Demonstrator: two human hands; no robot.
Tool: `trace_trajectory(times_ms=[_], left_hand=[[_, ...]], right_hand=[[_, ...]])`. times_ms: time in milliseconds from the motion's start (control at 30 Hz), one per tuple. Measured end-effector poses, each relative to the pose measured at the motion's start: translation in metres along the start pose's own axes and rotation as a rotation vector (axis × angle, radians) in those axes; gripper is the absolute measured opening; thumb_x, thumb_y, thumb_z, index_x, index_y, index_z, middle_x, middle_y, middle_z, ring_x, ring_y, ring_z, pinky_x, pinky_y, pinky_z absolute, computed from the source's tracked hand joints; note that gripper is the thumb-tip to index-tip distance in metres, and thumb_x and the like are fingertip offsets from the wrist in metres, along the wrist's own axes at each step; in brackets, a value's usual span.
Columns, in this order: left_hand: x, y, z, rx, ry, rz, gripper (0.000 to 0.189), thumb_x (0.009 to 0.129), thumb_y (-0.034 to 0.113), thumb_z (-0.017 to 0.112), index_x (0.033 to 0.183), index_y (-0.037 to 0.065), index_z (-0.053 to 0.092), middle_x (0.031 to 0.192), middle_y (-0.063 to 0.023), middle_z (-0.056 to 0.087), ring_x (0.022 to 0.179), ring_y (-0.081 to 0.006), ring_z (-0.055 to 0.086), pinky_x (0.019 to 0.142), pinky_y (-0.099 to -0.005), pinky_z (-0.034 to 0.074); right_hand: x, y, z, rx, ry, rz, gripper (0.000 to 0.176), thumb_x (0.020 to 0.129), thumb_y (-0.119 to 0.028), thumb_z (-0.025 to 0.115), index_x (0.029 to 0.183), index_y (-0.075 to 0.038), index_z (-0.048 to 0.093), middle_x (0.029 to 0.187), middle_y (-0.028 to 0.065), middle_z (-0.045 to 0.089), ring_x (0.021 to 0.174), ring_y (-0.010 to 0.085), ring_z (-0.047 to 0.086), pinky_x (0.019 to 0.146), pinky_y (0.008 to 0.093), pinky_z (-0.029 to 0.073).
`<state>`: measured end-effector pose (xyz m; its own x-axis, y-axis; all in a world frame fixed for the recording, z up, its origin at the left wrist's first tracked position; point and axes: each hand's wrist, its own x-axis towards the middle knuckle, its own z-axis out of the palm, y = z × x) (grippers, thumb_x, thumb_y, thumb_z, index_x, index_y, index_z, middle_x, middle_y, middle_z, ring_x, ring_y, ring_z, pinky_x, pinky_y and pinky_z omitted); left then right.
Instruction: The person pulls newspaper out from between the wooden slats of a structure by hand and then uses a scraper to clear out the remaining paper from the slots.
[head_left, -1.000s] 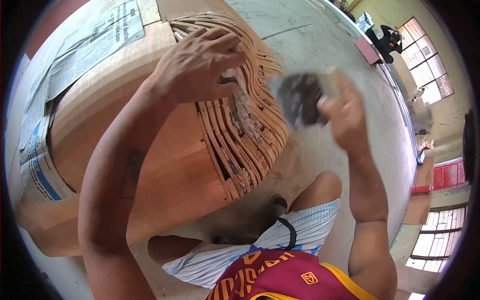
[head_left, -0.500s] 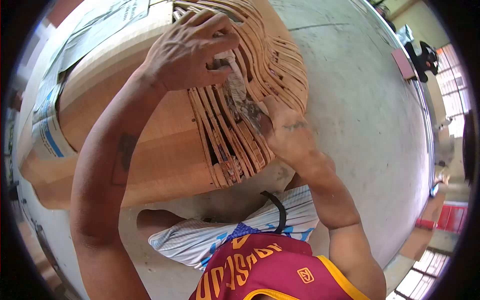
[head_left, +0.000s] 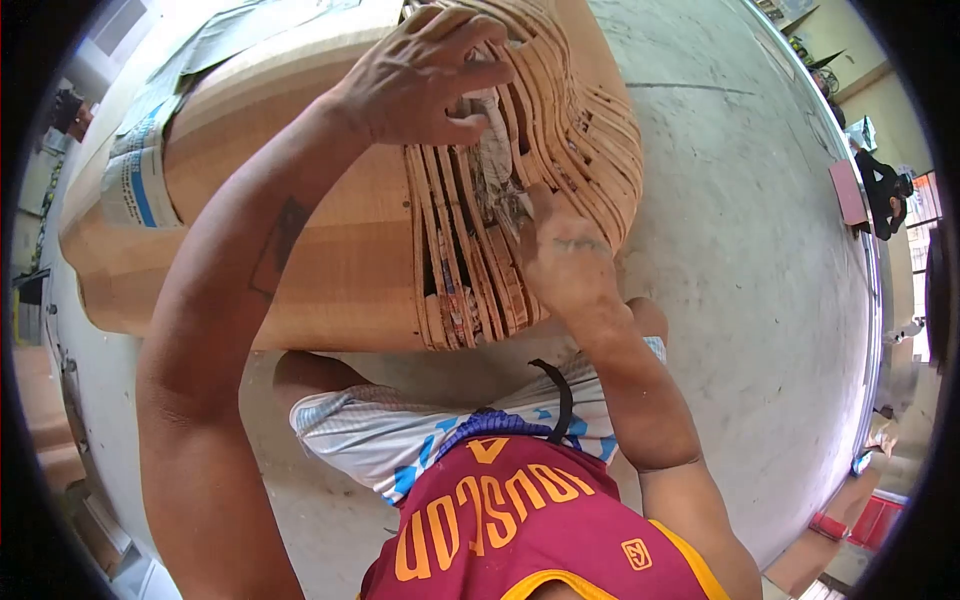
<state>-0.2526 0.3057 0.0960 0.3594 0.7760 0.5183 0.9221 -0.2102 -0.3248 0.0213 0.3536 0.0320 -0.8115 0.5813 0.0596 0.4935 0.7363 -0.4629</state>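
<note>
Resting over the splintered ends of a stack of curved wooden sheets (head_left: 310, 255), the left hand (head_left: 430, 85) curls its thumb and forefinger about the top of a crumpled paper strip (head_left: 490, 145) – how firmly they press, I cannot tell. The right hand (head_left: 570, 250) stands apart from it, lower down by the strip's lower end; its fingers are turned away, so whether they grip anything is hidden. The stack lies on the floor (head_left: 730, 210), its uneven right edge between the hands.

Working well here likely means steadying the strip from above, keeping the right fingertips clear of the sharp edges, and handling the brittle-looking ends lightly.

Newspaper (head_left: 140, 180) covers part of the stack's left end. The left forearm crosses the top, and the knees sit close to the near edge – both could limit elbow room. A pink box (head_left: 849, 193) lies well apart, near the floor's far right edge.
</note>
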Motion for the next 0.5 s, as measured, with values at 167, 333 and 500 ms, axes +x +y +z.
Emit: trace_trajectory(times_ms=[167,333,500], left_hand=[[0.013,0.058,-0.036,0.114,-0.120,-0.070,0.042,0.076,0.030,0.089,0.116,0.024,0.079,0.158,-0.0044,0.051,0.149,-0.0241,0.044,0.134,-0.0510,0.023],[0.001,0.104,0.009,0.136,-0.311,0.101,0.028,0.086,0.021,0.079,0.114,0.027,0.079,0.145,0.0014,0.061,0.147,-0.0221,0.048,0.134,-0.0514,0.021],[0.000,0.088,0.022,0.043,-0.427,0.167,0.028,0.087,0.027,0.079,0.115,0.026,0.079,0.133,0.0036,0.066,0.139,-0.0205,0.054,0.132,-0.0503,0.023]], right_hand=[[0.007,0.023,-0.012,0.106,-0.062,-0.021,0.037,0.098,-0.024,0.064,0.127,-0.002,0.069,0.105,0.0324,0.073,0.105,0.0478,0.071,0.094,0.0575,0.054],[0.016,0.036,-0.013,0.186,-0.139,0.085,0.036,0.097,-0.024,0.060,0.126,-0.006,0.071,0.115,0.0276,0.074,0.112,0.0459,0.070,0.099,0.0550,0.054],[-0.003,0.050,-0.027,0.325,-0.120,0.099,0.038,0.096,-0.022,0.057,0.129,-0.006,0.069,0.116,0.0259,0.075,0.112,0.0443,0.071,0.099,0.0551,0.055]])
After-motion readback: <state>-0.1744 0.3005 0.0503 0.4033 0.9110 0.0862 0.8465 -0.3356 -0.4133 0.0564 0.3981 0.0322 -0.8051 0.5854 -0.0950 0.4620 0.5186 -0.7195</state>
